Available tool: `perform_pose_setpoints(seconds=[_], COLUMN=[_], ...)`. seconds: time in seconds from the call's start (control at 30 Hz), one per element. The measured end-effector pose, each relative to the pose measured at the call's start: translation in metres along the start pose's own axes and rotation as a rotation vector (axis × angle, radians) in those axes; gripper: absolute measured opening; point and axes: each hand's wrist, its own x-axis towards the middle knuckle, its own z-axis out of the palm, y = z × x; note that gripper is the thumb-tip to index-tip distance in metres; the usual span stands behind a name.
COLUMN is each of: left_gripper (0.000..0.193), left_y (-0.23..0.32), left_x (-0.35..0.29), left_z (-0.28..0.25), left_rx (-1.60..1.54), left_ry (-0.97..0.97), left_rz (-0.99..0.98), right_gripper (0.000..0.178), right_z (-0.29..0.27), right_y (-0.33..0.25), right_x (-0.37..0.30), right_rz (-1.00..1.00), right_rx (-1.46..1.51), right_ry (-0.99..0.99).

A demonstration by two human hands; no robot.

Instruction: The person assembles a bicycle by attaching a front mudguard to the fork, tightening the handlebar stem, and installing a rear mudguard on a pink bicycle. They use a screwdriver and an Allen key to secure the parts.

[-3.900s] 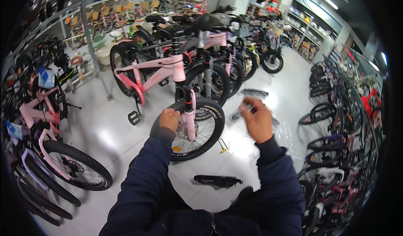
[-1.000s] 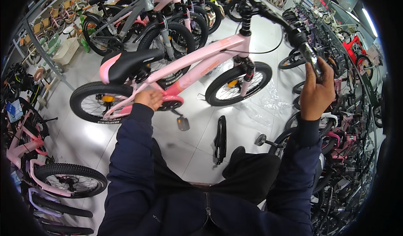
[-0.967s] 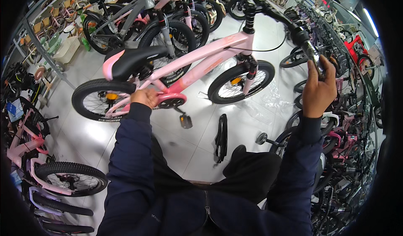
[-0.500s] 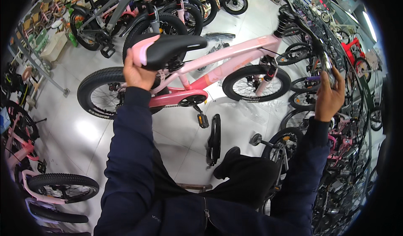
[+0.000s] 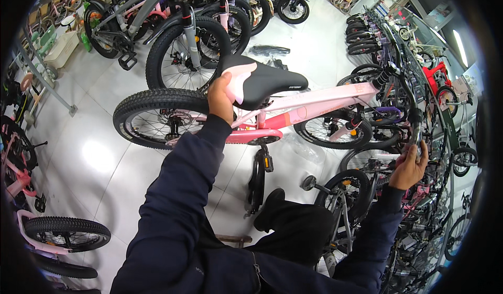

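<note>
A pink bicycle (image 5: 332,101) stands across in front of me, rear wheel at the left and front wheel at the right. My left hand (image 5: 220,98) grips the back of its black and pink saddle (image 5: 277,80), thumb on top. On the right, my right hand (image 5: 410,167) has its fingers around the near end of the black handlebar (image 5: 414,122). The knobbly rear tire (image 5: 157,98) shows beside my left forearm. Below the red-pink chain guard hangs a pedal (image 5: 268,163) with an orange reflector.
A long black part (image 5: 255,181) lies on the tiled floor near my shoe (image 5: 273,197). Grey and pink bicycles (image 5: 188,42) stand at the back. Packed bicycles (image 5: 361,194) line the right. Another wheel (image 5: 68,234) sits at the lower left, a small wooden stool (image 5: 233,238) below me.
The pink bicycle has shifted to the right, and its saddle has moved right and nearer. Both hands have gone along with it, the right one lower along with the handlebar end.
</note>
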Motion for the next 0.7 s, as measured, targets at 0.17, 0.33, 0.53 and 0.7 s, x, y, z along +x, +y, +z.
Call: perform_pose_setpoints(seconds=[0.17, 0.33, 0.53, 0.7], left_gripper=[0.038, 0.040, 0.038, 0.058], left_y=[0.000, 0.008, 0.005, 0.049], left_x=[-0.044, -0.054, -0.042, -0.031], left_z=[0.010, 0.010, 0.003, -0.029], left_rx=[-0.132, -0.116, -0.023, 0.929], left_ry=[-0.016, -0.057, -0.059, -0.230], left_rz=[-0.016, -0.094, -0.168, -0.081], right_gripper=[0.037, 0.034, 0.037, 0.054], right_z=[-0.023, -0.047, -0.081, -0.077], right_y=[-0.005, 0.000, 0.014, 0.023], right_x=[-0.019, 0.028, 0.094, 0.099], right_rz=[0.014, 0.007, 0.117, 0.119], right_rx=[-0.110, -0.149, -0.220, -0.194], right_ry=[-0.099, -0.017, 0.003, 0.077])
